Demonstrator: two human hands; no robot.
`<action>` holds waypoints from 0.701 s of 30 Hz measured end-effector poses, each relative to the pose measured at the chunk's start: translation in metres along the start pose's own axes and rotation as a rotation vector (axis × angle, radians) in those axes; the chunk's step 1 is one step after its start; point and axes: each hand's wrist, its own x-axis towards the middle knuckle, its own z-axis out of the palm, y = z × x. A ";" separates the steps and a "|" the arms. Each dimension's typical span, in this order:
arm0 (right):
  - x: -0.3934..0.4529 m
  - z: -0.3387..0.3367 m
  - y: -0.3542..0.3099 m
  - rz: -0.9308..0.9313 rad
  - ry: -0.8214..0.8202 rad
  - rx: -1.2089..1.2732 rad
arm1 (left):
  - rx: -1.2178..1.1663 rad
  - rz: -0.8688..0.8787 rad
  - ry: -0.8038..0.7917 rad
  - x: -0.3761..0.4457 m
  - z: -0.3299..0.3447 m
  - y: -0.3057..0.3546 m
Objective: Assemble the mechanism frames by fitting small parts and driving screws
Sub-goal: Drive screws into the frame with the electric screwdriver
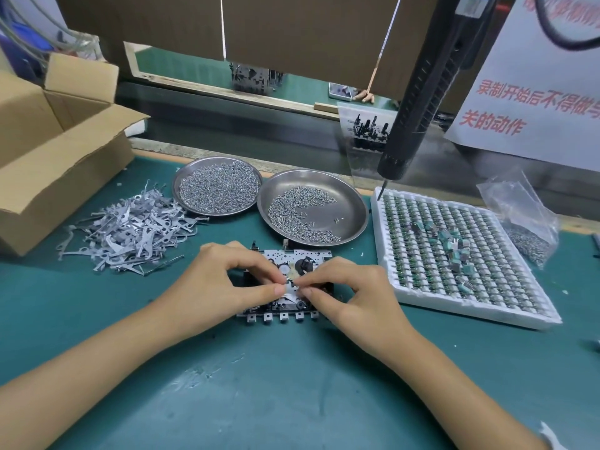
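- Mechanism frame (285,284) flat on bench (292,384), long axis left-right, directly beneath both hands.
- Left hand (220,280) and right hand (354,293) fingers pinched narrow on small metal part (290,289) at frame's centre.

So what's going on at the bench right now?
A person is working bare-handed on a mechanism frame lying on the green mat. The left hand and right hand meet over its middle, pinching a small part there. The electric screwdriver hangs unused above the white parts tray. Two metal dishes of screws and a pile of metal levers sit behind.
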 end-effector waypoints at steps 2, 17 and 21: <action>0.000 0.000 0.000 -0.011 -0.004 -0.010 | 0.003 -0.016 -0.001 -0.001 0.000 0.000; -0.005 0.004 0.007 -0.251 -0.011 -0.225 | -0.004 -0.030 -0.009 -0.003 0.002 0.005; -0.011 0.014 0.010 -0.281 0.069 -0.323 | -0.029 -0.056 -0.022 -0.003 0.002 0.006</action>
